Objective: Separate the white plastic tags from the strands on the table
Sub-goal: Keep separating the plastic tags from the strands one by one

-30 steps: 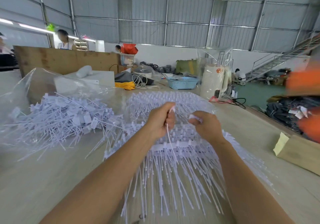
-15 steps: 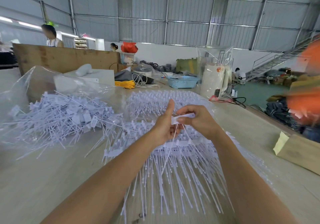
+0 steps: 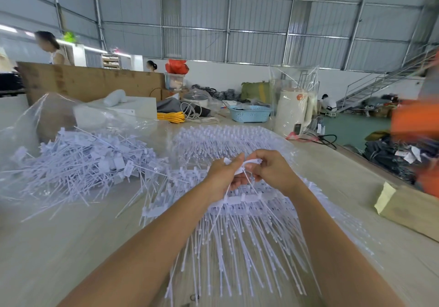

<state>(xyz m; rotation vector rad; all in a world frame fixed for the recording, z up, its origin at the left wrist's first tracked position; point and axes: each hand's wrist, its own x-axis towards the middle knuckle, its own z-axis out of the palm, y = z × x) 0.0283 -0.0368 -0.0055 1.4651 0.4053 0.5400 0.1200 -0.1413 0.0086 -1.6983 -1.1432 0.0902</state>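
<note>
L hand (image 3: 224, 173) + R hand (image 3: 270, 171) – both pinch one white tag (image 3: 247, 164), held above strand bundle (image 3: 237, 235) at table (image 3: 71, 247) centre | loose tag pile (image 3: 78, 164) – left, on clear plastic

From my feed I see a large hall with a grey corrugated metal wall (image 3: 237, 21) braced by steel framing, a white lower wall (image 3: 225, 76) beneath it, and a lit strip light (image 3: 9, 29) at far left. A long pale wooden table (image 3: 59, 242) runs away from me, backed on the left by a brown board partition (image 3: 90, 84), and it carries a blue plastic basket (image 3: 249, 113) and a coil of yellow cable (image 3: 171, 117). To the right lies a green floor (image 3: 351, 126), with a metal staircase (image 3: 384, 81) climbing along the wall.
</note>
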